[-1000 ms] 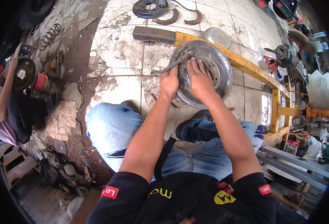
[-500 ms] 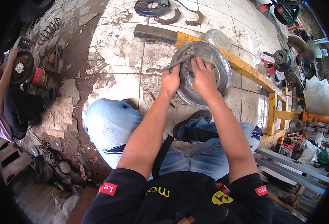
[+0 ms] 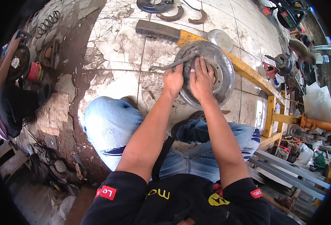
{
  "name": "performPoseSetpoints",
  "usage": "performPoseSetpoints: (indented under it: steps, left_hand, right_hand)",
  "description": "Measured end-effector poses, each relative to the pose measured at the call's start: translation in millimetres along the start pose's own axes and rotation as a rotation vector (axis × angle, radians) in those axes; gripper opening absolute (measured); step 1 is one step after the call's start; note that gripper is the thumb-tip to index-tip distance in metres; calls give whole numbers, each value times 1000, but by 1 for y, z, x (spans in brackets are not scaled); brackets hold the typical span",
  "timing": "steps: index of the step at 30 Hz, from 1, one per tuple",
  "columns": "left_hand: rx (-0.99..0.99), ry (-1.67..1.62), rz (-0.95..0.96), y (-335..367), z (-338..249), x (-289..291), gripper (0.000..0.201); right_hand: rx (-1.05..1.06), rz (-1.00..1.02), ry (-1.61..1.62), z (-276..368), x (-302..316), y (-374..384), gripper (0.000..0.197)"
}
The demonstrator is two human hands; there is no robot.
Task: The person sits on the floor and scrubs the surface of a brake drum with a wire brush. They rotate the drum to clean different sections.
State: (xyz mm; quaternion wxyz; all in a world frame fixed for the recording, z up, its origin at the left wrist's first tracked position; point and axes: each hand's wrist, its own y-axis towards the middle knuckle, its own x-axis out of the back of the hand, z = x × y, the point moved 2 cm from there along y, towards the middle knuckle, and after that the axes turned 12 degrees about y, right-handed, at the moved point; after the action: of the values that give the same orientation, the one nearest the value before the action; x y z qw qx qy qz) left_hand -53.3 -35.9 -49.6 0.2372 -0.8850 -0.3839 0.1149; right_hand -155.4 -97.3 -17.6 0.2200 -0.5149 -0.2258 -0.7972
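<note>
A round, dished grey metal brake plate [image 3: 222,88] lies in front of my knees, with a long dark curved lever [image 3: 173,66] sticking out across it to the left. My left hand [image 3: 173,80] is closed at the plate's left edge, thumb up on top beside the lever and the other fingers curled mostly out of sight. My right hand [image 3: 201,80] rests on the plate's face, fingers stretched forward near the lever's right end. Between the hands sits a small dark part [image 3: 187,71], too covered to identify.
A yellow metal frame [image 3: 244,69] with a dark end runs behind the plate, and a round clear-lidded container [image 3: 220,39] touches it. Farther off lie curved brake shoes [image 3: 173,14] and a black disc [image 3: 154,5]. At left, another person holds a dark disc [image 3: 17,62] near a red can [image 3: 34,71].
My right hand has shifted slightly left on the plate, its fingers still stretched. My left hand keeps its hold. The whole view has moved a little.
</note>
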Motion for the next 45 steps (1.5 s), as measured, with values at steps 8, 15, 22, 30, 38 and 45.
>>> performPoseSetpoints:
  steps: [8, 15, 22, 30, 38, 45]
  left_hand:
    - [-42, -105, 67, -9, -8, 2, 46]
    - [-32, -31, 18, -6, -8, 0, 52]
    - [-44, -4, 28, 4, 5, -1, 53]
    - [-70, -37, 36, -4, -6, 2, 52]
    - [-72, -55, 34, 1, 1, 0, 54]
    - [-76, -8, -11, -6, -4, 1, 54]
  right_hand:
    - [23, 87, 117, -6, 3, -1, 56]
    - [-14, 136, 73, 6, 1, -11, 61]
    - [-32, 146, 46, 9, 7, 6, 65]
    - [-30, 151, 9, 11, 13, 10, 65]
    - [34, 143, 5, 14, 15, 2, 64]
    - [43, 171, 22, 9, 6, -12, 64]
